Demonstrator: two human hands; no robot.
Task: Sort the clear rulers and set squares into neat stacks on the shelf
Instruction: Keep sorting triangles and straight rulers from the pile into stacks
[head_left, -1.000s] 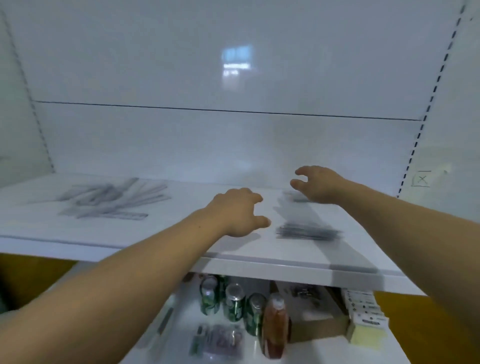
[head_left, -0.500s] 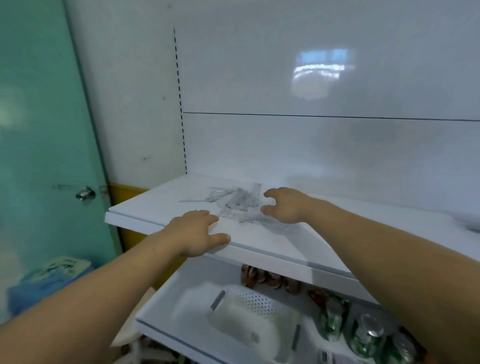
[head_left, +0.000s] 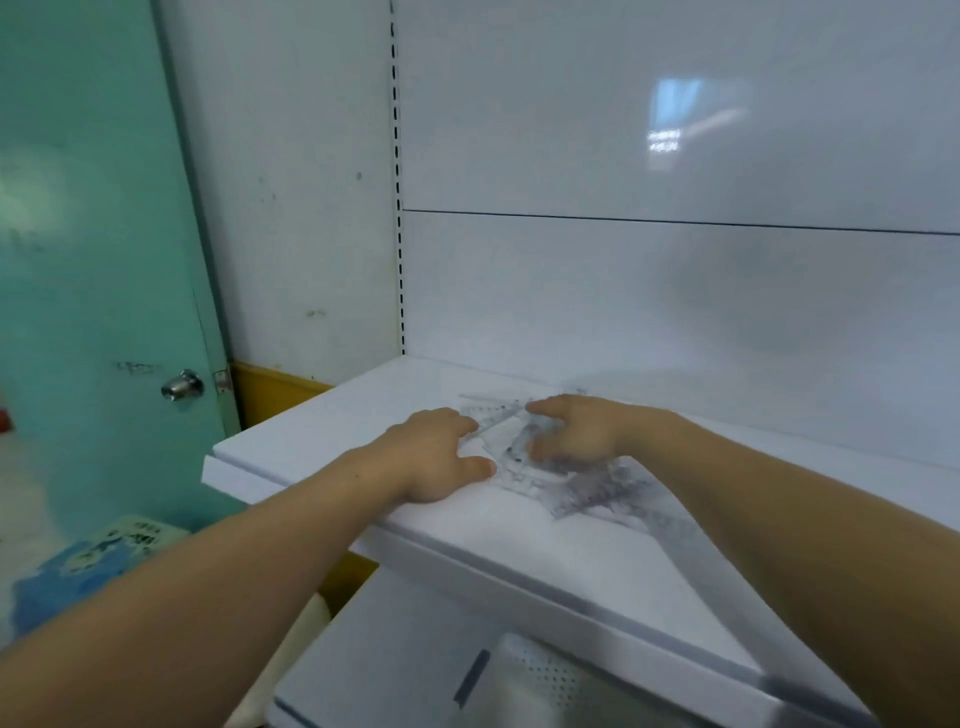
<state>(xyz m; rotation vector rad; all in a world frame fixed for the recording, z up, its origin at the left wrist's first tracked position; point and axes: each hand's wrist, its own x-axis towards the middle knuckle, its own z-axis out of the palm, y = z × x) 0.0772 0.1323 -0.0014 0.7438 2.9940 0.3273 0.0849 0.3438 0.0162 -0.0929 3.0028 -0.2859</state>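
A loose pile of clear rulers and set squares (head_left: 592, 486) lies on the white shelf (head_left: 322, 431) near its left end, blurred and overlapping at odd angles. My left hand (head_left: 434, 457) rests flat on the shelf, fingers and thumb touching the pile's left edge. My right hand (head_left: 579, 431) sits on top of the pile, its index finger and thumb curled round some of the clear pieces at the far end. Which pieces it grips is too blurred to tell.
A teal door with a metal knob (head_left: 182, 385) stands left of the shelf unit. The slotted upright (head_left: 397, 208) marks the shelf's back-left corner. Below, a lower shelf holds a white perforated basket (head_left: 545, 686). A blue package (head_left: 78, 566) lies on the floor at left.
My view swung left from the stack at the shelf's right to the loose pile at its left. Both hands moved onto that pile, and the right hand now curls over it.
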